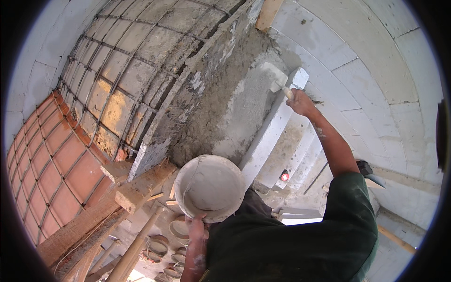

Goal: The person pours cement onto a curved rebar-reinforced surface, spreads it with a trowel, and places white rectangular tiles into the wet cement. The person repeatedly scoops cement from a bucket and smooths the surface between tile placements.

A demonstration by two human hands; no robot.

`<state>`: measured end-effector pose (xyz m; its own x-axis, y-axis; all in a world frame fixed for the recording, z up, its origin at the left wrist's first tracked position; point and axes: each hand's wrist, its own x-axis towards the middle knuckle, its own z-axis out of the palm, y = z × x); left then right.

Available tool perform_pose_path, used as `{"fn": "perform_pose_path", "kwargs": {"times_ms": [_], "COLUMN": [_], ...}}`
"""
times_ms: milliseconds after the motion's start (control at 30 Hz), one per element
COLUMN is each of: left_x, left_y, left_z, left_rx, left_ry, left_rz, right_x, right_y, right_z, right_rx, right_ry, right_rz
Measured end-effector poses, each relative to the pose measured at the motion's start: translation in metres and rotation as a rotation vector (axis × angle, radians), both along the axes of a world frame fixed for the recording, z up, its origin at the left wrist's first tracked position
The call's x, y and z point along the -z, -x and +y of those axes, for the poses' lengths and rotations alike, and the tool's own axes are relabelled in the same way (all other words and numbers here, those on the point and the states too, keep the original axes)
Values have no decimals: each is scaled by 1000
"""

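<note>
My left hand (197, 228) is closed on the near rim of a round, mortar-smeared basin (182, 175), with its fingers partly hidden. Smooth grey mortar (213, 185) lies inside it. Farther up and to the right, my right hand (301, 102) wraps round the pale handle of a trowel (274, 76). The trowel's flat blade is against, or just over, a wet grey mortar surface (251, 101). Beside the blade runs a long white block (275, 127), close to my right hand.
Left of the mortar a rough board (149, 149) edges a steel rebar grid (136, 58). Timber beams (134, 192) and poles (136, 249) stand at lower left, above several basins (158, 245) on the floor. A pale block wall (361, 80) curves along the right. A red-and-white round object (284, 176) sits below the white block.
</note>
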<state>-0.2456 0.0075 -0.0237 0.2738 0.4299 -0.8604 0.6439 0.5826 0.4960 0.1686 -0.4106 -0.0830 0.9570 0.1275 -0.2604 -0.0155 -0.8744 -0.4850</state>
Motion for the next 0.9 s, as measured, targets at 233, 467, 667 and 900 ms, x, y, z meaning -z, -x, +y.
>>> {"fn": "perform_pose_path", "kwargs": {"times_ms": [233, 467, 667, 900], "left_x": [7, 5, 6, -21], "left_y": [8, -17, -14, -23], "left_z": [-2, -19, -29, -17], "left_rx": [32, -8, 185, 87], "left_ry": [-33, 19, -77, -46], "left_rz": [-56, -234, -307, -252], "right_x": [-62, -161, -105, -78], "right_y": [44, 136, 180, 208], "right_z": [29, 95, 144, 128], "right_rx": [-119, -534, -778, -641], "right_ry": [289, 135, 305, -148], "right_rz": [34, 411, 240, 607]}}
